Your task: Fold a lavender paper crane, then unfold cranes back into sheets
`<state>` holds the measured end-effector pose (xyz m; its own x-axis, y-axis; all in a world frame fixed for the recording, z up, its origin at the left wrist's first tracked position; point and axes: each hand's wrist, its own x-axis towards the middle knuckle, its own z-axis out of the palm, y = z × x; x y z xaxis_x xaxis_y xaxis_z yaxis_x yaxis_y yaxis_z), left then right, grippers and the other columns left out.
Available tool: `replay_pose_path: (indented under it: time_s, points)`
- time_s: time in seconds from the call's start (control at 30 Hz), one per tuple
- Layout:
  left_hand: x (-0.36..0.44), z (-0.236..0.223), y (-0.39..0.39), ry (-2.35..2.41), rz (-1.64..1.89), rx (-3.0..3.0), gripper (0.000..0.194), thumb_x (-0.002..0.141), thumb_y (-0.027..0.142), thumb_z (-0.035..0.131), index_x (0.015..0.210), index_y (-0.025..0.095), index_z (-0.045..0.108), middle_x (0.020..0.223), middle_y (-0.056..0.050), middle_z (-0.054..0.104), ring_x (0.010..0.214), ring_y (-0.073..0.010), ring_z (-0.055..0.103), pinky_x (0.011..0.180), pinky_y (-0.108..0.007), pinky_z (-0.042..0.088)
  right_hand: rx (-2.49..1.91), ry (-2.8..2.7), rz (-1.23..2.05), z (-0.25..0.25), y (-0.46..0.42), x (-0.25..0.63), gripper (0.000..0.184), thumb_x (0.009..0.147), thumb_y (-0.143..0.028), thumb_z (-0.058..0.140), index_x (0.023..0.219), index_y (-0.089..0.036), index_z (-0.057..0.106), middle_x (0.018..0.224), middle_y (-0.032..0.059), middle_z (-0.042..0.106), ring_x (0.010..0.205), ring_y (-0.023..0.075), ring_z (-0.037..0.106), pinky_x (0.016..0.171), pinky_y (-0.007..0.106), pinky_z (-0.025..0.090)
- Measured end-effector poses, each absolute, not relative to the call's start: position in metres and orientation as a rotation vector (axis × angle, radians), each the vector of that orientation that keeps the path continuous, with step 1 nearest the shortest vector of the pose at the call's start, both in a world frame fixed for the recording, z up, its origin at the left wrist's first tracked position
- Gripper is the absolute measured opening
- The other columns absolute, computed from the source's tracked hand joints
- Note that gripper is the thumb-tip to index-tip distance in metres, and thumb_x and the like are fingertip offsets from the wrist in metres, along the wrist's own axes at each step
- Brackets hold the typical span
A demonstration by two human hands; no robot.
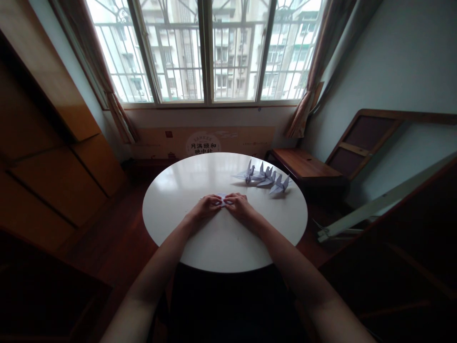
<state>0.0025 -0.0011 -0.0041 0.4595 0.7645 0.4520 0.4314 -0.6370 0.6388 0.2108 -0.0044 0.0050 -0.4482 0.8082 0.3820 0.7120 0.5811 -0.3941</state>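
Note:
Near the middle of the round white table [217,247], a small piece of folded paper [223,200] sits between my two hands. My left hand [207,206] pinches its left side with closed fingers. From the other side, my right hand [238,204] grips the paper the same way. Both hands rest low at the tabletop, and their fingers hide much of the paper, so its exact shape cannot be made out. Several pale folded paper cranes [266,177] stand in a cluster beyond my right hand, toward the table's far right edge.
A barred window [207,57] fills the far wall, above a printed cardboard panel [150,138]. Right of the table stands a low wooden bench [303,163], with a wooden frame [364,143] leaning on the wall. Wooden cabinets [89,162] line the left.

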Motion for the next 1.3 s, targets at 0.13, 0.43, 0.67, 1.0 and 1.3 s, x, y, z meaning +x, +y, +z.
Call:
replay_pose_path:
  time_s: [0.13,0.43,0.67,1.0,1.3]
  points:
    - [0.0026,-0.0044,-0.0012,1.008,1.014,2.295,0.024,0.081,0.031,0.067,0.099,0.017,0.073,0.107,-0.01,0.069,0.098,-0.0204,0.066,0.089,-0.031,0.053,-1.214,-2.289,0.246,0.0039,-0.0036,0.2106,0.023,0.084,-0.033,0.064,0.104,-0.026,0.073,0.111,0.0076,0.069,0.105,0.0253,0.058,0.094,0.04,0.036]
    - [0.0052,-0.005,-0.0001,1.118,0.997,2.406,0.028,0.079,0.041,0.069,0.098,0.021,0.075,0.099,-0.007,0.07,0.094,-0.0204,0.065,0.088,-0.032,0.052,-1.257,-2.28,0.257,0.0056,-0.0054,0.2088,0.026,0.084,-0.041,0.065,0.105,-0.028,0.073,0.108,0.0075,0.069,0.105,0.025,0.056,0.093,0.041,0.031]
    - [0.0041,-0.0045,-0.0023,1.115,0.96,2.388,0.028,0.082,0.043,0.065,0.099,0.023,0.075,0.1,-0.006,0.069,0.093,-0.019,0.065,0.089,-0.032,0.052,-1.251,-2.293,0.276,0.005,-0.0061,0.2084,0.027,0.087,-0.046,0.06,0.103,-0.027,0.073,0.104,0.0078,0.069,0.103,0.0236,0.055,0.093,0.04,0.031]
    - [0.0021,-0.0039,-0.0043,1.135,0.93,2.397,0.028,0.083,0.043,0.065,0.1,0.024,0.074,0.103,-0.005,0.069,0.096,-0.0193,0.065,0.09,-0.031,0.051,-1.251,-2.309,0.338,0.0086,-0.0085,0.2068,0.026,0.083,-0.04,0.067,0.105,-0.028,0.072,0.103,0.0073,0.067,0.103,0.0249,0.054,0.092,0.041,0.032]
    - [0.0041,-0.0003,-0.0087,1.149,0.874,2.429,0.026,0.083,0.04,0.066,0.103,0.025,0.073,0.103,-0.006,0.069,0.096,-0.0203,0.064,0.09,-0.033,0.05,-1.237,-2.326,0.397,0.0081,-0.0098,0.2103,0.027,0.083,-0.035,0.067,0.109,-0.029,0.071,0.106,0.0075,0.066,0.107,0.0257,0.054,0.092,0.041,0.035]
